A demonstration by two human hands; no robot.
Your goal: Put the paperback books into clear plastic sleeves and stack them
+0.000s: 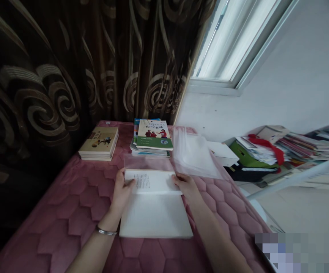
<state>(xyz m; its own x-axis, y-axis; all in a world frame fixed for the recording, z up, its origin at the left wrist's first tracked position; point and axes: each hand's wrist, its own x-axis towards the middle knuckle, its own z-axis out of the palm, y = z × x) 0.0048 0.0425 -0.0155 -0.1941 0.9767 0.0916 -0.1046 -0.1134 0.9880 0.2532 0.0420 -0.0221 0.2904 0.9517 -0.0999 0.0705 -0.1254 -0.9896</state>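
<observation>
An open book (155, 216) lies on the pink quilted surface in front of me, with a block of printed text on its upper page. My left hand (123, 186) grips the left edge of that upper part, thumb on the page. On the opposite edge, my right hand (185, 185) holds it the same way, thumb on top. A clear plastic sheet (147, 163) shows beyond the book's far edge; how far it runs under the book is hidden. Just past my right hand lie several loose clear plastic covers (195, 153).
A book stack with a tan top cover (98, 142) sits far left on the quilted surface (76, 216). Another stack, topped by a green and white book (154, 134), stands at the back. Patterned curtains (53, 76) hang behind. Papers and a green folder (242, 153) lie right.
</observation>
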